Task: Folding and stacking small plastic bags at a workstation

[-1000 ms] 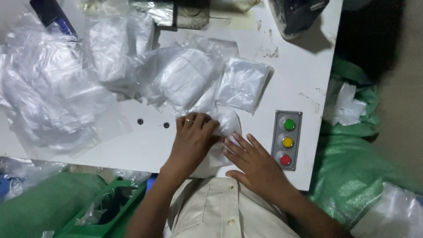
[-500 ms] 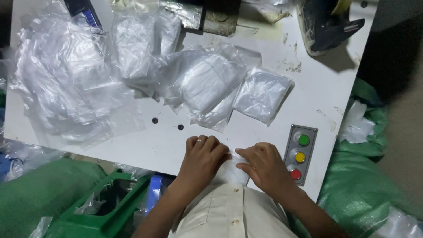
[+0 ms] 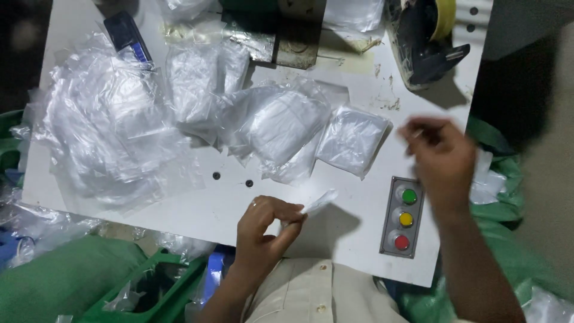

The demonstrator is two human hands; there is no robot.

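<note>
Near the front edge of the white tabletop [image 3: 197,209], the left hand [image 3: 266,230] pinched a small clear plastic bag [image 3: 318,201] between its fingertips, just above the surface. Raised beside the three-button control panel [image 3: 403,216], the right hand [image 3: 441,158] was blurred; its grip could not be determined

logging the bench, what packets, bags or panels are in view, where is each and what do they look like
Small white packet: pinched in left hand, near table's front edge.
Filled clear bag: mid-table, squarish, white contents.
Larger filled bag: just left of it, crumpled.
Empty clear bags: loose heap, table's left.
Button panel: grey strip, front right; green, yellow, red buttons.
Right hand: blurred, above panel.
</note>
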